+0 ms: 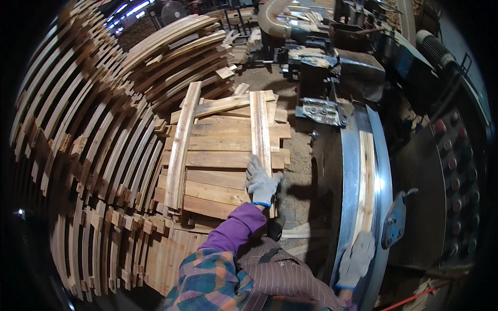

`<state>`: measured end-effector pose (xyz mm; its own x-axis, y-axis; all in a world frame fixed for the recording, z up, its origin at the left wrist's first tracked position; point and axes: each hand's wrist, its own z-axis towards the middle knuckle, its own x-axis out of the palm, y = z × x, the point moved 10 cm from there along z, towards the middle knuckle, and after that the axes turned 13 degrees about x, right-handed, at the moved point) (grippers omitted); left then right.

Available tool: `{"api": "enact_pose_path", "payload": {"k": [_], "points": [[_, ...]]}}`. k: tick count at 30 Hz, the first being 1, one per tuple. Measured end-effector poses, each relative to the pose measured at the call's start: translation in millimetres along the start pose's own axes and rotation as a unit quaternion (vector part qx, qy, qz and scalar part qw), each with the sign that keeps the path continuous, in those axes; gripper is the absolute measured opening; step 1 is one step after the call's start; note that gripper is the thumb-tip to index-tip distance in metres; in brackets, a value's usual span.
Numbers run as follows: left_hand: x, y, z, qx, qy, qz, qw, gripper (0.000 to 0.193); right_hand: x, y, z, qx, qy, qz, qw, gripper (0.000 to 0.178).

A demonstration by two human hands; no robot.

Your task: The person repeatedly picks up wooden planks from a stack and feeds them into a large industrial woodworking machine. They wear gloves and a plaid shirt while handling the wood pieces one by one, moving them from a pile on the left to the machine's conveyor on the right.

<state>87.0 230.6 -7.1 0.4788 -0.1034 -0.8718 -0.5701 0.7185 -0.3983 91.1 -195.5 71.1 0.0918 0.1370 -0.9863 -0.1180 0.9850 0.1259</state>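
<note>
Fingers of the grey-gloved right hand (357, 256) lie over the near end of a long pale wooden strip (367, 181), which rests lengthwise on the silvery steel machine bed (349, 155); whether they grip it, I cannot tell. Left of the bed, the grey-gloved left hand (261, 184) (blue-edged at the wrist, like its partner) rests on a narrow pale board (260, 124), fingers extended rather than closed around it. That board lies across a pile of brown wooden planks (218, 159), with a second narrow light-brown board (182, 145) farther from the bed. Tall stacks of wooden slats (79, 145) stand farthest left of the bed. Along its right edge sits a blue metal bracket (394, 225), and beyond that a dark control panel with round buttons (461, 173).
</note>
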Motion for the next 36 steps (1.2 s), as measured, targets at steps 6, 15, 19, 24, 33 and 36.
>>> {"api": "enact_pose_path", "payload": {"k": [6, 15, 19, 24, 33, 36], "points": [[-6, 1, 6, -0.039, 0.16, -0.011, 0.986, 0.115, 28, 58, 195, -0.123, -0.127, 0.054, 0.983, 0.033], [-53, -46, -1, -0.142, 0.087, -0.772, 0.613, 0.094, 65, 90, 305, 0.007, 0.097, 0.091, 0.991, 0.042], [-69, -113, -27, -0.088, 0.074, -0.788, 0.604, 0.082, -33, 180, 105, -0.286, 0.245, 0.422, 0.825, 0.077], [-25, -200, -114, -0.031, 0.271, -0.831, 0.485, 0.037, -38, 71, 15, -0.013, 0.292, 0.461, 0.838, 0.087], [-17, -154, -107, -0.119, 0.315, -0.746, 0.575, 0.067, -11, -12, -29, 0.133, 0.055, 0.035, 0.989, 0.074], [-26, -143, -88, -0.121, 0.304, -0.725, 0.606, 0.066, 12, 12, 67, 0.019, -0.106, -0.077, 0.991, 0.068]]}}
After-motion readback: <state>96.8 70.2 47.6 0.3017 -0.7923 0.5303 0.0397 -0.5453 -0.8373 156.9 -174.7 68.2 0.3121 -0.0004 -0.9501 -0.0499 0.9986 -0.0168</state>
